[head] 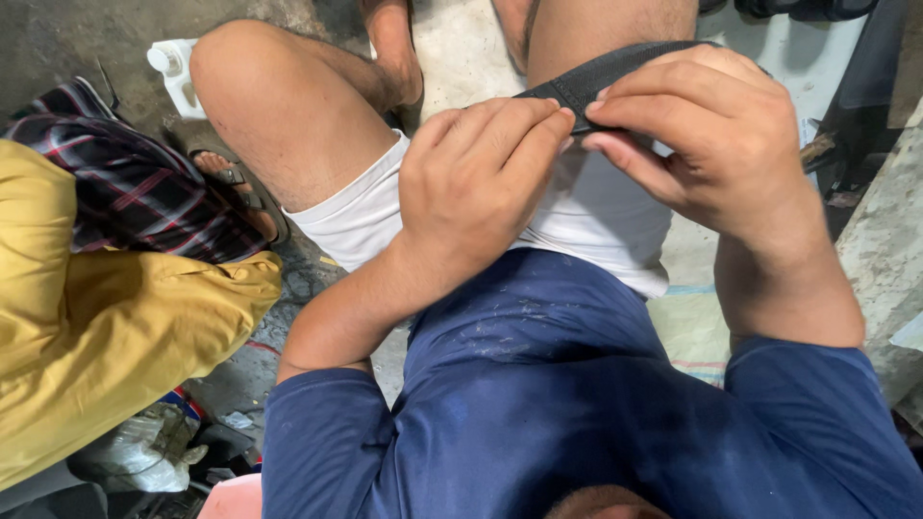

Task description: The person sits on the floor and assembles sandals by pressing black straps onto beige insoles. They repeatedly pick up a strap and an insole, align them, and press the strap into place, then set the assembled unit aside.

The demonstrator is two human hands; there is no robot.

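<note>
The black strap (601, 75) lies across the right thigh, above the white shorts (586, 216), in the upper middle of the view. It runs as a flat, dark band from the thigh's far side toward the centre, where both hands meet on its near end.

The left hand (476, 187) is curled, with its fingertips (556, 123) pressed onto the strap end. The right hand (716, 135) pinches the same end between thumb and forefinger, just beside the left fingertips. Both hands touch each other at that point.

Below the hands, a dark blue shirt (577, 404) covers the torso and both upper arms.

To the left, another person sits close by, shown as a yellow sleeve (106, 336) and a plaid cloth (135, 187). A white plastic bottle (178, 72) lies on the concrete floor (67, 43) beyond the left knee.
</note>
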